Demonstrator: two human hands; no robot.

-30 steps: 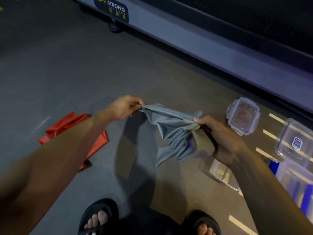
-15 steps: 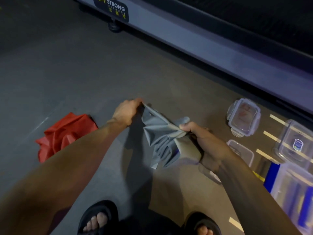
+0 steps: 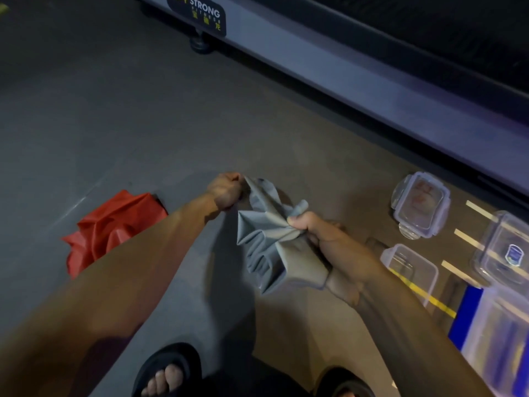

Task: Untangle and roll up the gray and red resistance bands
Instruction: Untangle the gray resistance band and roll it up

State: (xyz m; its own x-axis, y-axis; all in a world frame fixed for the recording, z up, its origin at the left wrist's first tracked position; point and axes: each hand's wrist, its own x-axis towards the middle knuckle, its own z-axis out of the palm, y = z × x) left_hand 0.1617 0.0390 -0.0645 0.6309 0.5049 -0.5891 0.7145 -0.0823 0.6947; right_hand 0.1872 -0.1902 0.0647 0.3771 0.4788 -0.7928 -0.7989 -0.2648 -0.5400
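**Desk:** Where does the gray band (image 3: 267,239) lie from each grip?

**Photographer:** Held in the air between both. The left hand (image 3: 226,190) pinches one corner at the band's far upper end, fingers curled tight on it. The right hand (image 3: 323,242) has thumb and fingers clamped on a bunched middle section, nearer the body. The long axis runs on a slant from the left grip down to the right grip, and beyond that a loose flap hangs below the right thumb.

**Desk:** Which hand sits nearer the tangle?

**Photographer:** The right. The creases fan out from its grip like pleats, so the knot of folds is at that hand, not the left. Any drawing apart would, in my judgement, have to run along that slant.

**Desk:** How does the band look?

**Photographer:** Thin, matte, limp, heavily creased, not rolled at all.

**Desk:** And the red band (image 3: 114,224)?

**Photographer:** Crumpled on the floor (image 3: 143,124), well apart from both grips, out beyond the left forearm, untouched.
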